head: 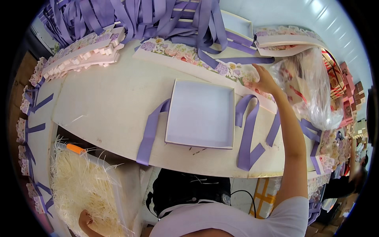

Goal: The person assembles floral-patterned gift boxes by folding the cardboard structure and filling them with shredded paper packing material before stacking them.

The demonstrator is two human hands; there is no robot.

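Note:
My right hand is over the right end of a long floral paper strip, thumb and fingers apart. Whether it touches the strip is unclear. At the lower left, my left hand dips into pale shredded paper filler in a plastic bin; its curled fingers are partly hidden. In front of me lies an open shallow box with a pale blue inside and nothing in it. A purple ribbon comes out from its left side, and another purple ribbon lies looped at its right.
Stacked floral paper pieces lie at the back left. Many purple ribbons hang over stacked boxes behind. A clear plastic bag stands at the right, near curved floral strips. A person is at the far right.

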